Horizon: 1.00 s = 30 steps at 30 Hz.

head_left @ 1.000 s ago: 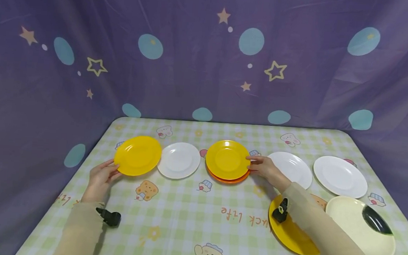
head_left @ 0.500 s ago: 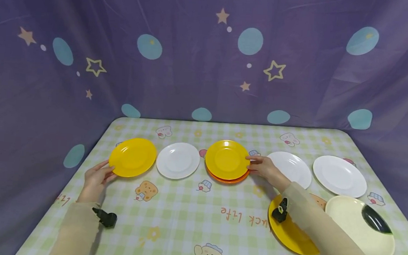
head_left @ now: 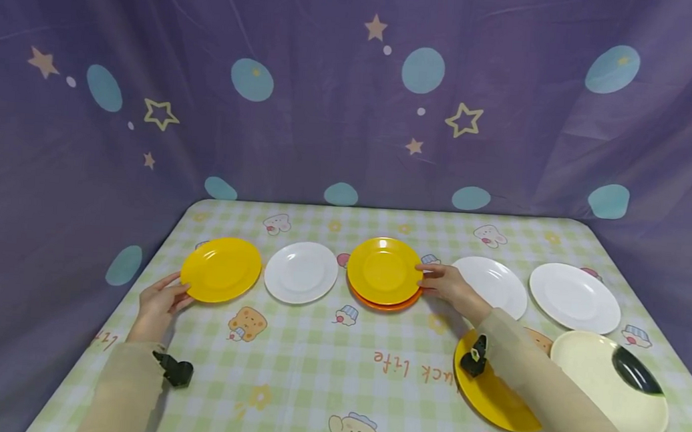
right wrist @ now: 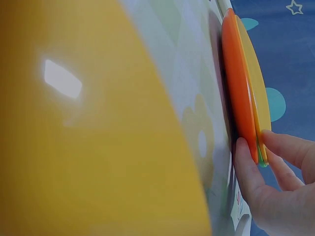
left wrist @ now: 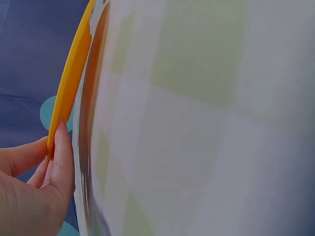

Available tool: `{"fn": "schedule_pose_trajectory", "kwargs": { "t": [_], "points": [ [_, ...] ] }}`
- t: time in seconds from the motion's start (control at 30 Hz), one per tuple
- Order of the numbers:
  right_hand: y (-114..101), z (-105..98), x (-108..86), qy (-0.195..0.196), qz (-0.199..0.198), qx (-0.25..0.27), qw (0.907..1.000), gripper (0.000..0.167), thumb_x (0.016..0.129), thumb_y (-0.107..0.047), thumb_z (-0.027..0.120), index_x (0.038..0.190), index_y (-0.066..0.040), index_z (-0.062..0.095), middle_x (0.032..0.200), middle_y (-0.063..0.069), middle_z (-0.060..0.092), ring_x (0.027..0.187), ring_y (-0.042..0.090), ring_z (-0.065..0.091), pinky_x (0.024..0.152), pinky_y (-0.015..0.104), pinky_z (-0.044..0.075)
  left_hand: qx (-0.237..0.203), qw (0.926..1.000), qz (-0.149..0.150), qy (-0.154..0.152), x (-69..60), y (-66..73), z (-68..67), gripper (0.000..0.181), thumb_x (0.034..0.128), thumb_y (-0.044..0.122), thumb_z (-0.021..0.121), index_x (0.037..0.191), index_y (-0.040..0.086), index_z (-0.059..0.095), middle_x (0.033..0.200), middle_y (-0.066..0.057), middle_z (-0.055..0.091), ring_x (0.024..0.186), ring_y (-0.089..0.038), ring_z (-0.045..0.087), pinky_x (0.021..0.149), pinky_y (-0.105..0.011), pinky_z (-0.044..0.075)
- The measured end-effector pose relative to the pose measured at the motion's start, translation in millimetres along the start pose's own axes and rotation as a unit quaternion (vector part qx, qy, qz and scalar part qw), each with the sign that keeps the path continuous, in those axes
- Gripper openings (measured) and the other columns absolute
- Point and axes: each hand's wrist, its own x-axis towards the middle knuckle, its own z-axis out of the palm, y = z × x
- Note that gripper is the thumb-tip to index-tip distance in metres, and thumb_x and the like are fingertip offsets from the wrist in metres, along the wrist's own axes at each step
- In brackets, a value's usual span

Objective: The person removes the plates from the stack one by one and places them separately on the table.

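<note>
A yellow plate (head_left: 222,269) is held near the left edge of the table (head_left: 311,374), its rim pinched between thumb and fingers by the left hand (head_left: 157,304); a white plate (head_left: 301,272) is laid just beside it. Nearer the middle of the far half, a stack (head_left: 385,270) — yellow on orange, with a sliver of green rim glimpsed between — is gripped at its right side by the right hand (head_left: 454,289); whether its base is touching the cloth cannot be told. Toward the right edge, 2 more white plates (head_left: 575,297) are set; toward the near right corner, a cream plate (head_left: 600,378) with a dark patch is seen — and a second yellow plate (head_left: 492,400), partly covered by the right sleeve (head_left: 550,397).
</note>
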Motion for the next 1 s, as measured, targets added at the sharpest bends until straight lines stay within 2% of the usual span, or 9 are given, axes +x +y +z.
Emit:
{"fn": "schedule_pose_trajectory", "kwargs": {
  "t": [0.2,0.6,0.73,0.83,0.87,1.0],
  "points": [
    [-0.4,0.3,0.4,0.007,0.007,-0.004,0.9999,0.044,0.082,0.005,0.056,0.125,0.008,0.044,0.109,0.018,0.051,0.073,0.007,0.056,0.076,0.027,0.052,0.015,0.9999,-0.006,0.006,3.7,-1.9,0.1,0.058,0.0837,-0.003,0.053,0.137,0.007,0.032,0.061,0.007,0.059,0.056,-0.008,0.061,0.062,-0.022,0.054],
    [-1.0,-0.2,1.2,0.013,0.005,0.001,0.9999,0.046,0.080,0.005,0.058,0.124,0.008,0.045,0.096,0.011,0.054,0.070,0.008,0.056,0.072,0.029,0.053,0.043,0.9989,0.005,0.021,6.2,-4.6,2.7,0.056,0.0839,-0.002,0.053,0.136,0.006,0.034,0.061,0.008,0.056,0.055,-0.006,0.059,0.061,-0.021,0.054],
    [-0.5,0.5,2.0,0.016,0.007,-0.005,0.9998,0.045,0.081,0.004,0.058,0.124,0.007,0.045,0.101,0.015,0.054,0.073,0.010,0.057,0.076,0.031,0.053,0.048,0.9985,0.003,0.027,8.2,-5.2,3.3,0.055,0.0841,-0.003,0.052,0.136,0.006,0.034,0.061,0.009,0.055,0.055,-0.006,0.060,0.061,-0.022,0.054],
    [0.7,0.3,2.5,0.013,0.002,-0.006,0.9999,0.044,0.079,0.001,0.062,0.122,0.005,0.049,0.103,0.017,0.052,0.076,0.013,0.058,0.078,0.032,0.052,0.054,0.9980,0.000,0.035,10.2,-6.3,3.5,0.055,0.0839,-0.003,0.053,0.135,0.006,0.035,0.069,0.006,0.057,0.055,-0.006,0.060,0.062,-0.023,0.054],
    [7.1,-3.3,7.9,-0.002,-0.016,0.007,0.9999,0.043,0.078,-0.001,0.064,0.119,0.002,0.053,0.100,0.016,0.053,0.075,0.014,0.058,0.074,0.031,0.053,0.056,0.9978,-0.001,0.037,10.6,-6.7,3.6,0.055,0.0840,-0.003,0.053,0.135,0.005,0.035,0.073,0.004,0.057,0.055,-0.006,0.060,0.062,-0.023,0.054],
    [7.2,-4.0,7.2,-0.005,-0.016,0.009,0.9998,0.042,0.077,-0.002,0.065,0.118,0.000,0.055,0.101,0.016,0.053,0.077,0.016,0.059,0.075,0.032,0.053,0.066,0.9968,-0.006,0.044,10.9,-7.3,4.0,0.055,0.0842,-0.002,0.053,0.135,0.006,0.035,0.083,-0.001,0.055,0.055,-0.005,0.060,0.062,-0.022,0.054]
  ]
}}
